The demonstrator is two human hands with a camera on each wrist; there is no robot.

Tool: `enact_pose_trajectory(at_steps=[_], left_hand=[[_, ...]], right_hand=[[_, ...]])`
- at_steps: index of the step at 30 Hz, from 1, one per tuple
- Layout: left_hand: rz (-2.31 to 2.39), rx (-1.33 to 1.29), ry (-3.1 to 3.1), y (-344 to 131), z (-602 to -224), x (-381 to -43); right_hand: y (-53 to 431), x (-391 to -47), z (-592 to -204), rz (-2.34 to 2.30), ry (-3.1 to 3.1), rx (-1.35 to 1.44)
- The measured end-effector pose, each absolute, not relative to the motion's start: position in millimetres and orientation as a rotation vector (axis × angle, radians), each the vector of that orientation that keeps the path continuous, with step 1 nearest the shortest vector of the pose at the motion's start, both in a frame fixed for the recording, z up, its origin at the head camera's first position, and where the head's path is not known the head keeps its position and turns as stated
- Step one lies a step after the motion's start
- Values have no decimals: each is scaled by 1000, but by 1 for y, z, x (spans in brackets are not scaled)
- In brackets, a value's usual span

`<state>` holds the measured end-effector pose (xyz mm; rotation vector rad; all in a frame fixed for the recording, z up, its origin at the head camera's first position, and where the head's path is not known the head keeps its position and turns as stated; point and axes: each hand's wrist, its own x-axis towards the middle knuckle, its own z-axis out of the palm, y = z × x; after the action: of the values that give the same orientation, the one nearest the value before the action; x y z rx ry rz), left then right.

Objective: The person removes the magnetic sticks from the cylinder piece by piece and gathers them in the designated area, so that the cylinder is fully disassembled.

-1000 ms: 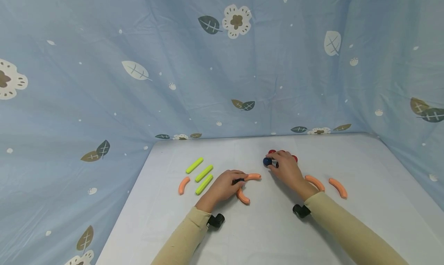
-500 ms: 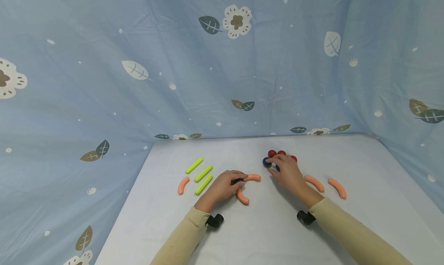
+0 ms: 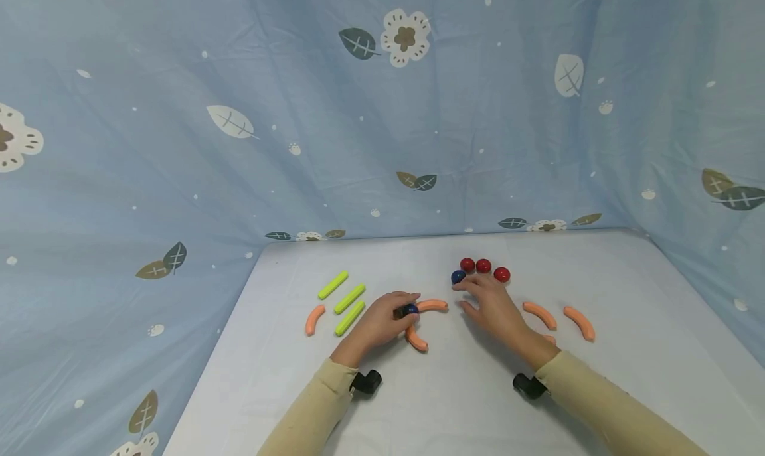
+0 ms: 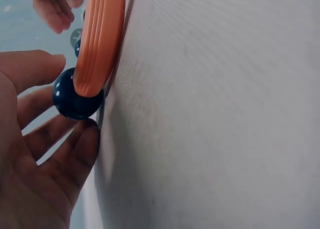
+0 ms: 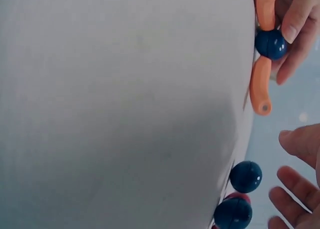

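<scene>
In the head view my left hand [image 3: 382, 318] is around a blue ball [image 3: 410, 310], thumb and fingers on either side. One curved orange stick [image 3: 432, 305] reaches right from that ball, and another orange stick [image 3: 416, 340] points toward me. The right wrist view shows the left thumb against the ball [image 5: 271, 44]. My right hand [image 3: 493, 304] hovers with parted fingers beside a second blue ball [image 3: 458, 277] and holds nothing. One more blue ball [image 5: 233, 213] lies there in the right wrist view, hidden by the hand in the head view.
Three red balls [image 3: 483, 266] lie beyond the right hand. Curved orange sticks [image 3: 579, 323] lie at right, one partly under the right forearm. At left are three straight yellow-green sticks [image 3: 349, 318] and an orange stick [image 3: 315, 320]. A patterned blue cloth [image 3: 311, 144] stands behind the white table [image 3: 442, 403].
My right hand has let go of the blue ball and drawn back toward me, uncovering the red balls. My left hand stays in place, with more of its ball showing.
</scene>
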<state>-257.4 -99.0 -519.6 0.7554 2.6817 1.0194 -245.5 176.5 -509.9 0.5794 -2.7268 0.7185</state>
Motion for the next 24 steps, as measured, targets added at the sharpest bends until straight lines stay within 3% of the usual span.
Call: enact_pose_trajectory(at_steps=[24], left_hand=[[1097, 692, 2694, -121, -515, -246]], right_hand=[[132, -268, -506, 917, -2900, 724]])
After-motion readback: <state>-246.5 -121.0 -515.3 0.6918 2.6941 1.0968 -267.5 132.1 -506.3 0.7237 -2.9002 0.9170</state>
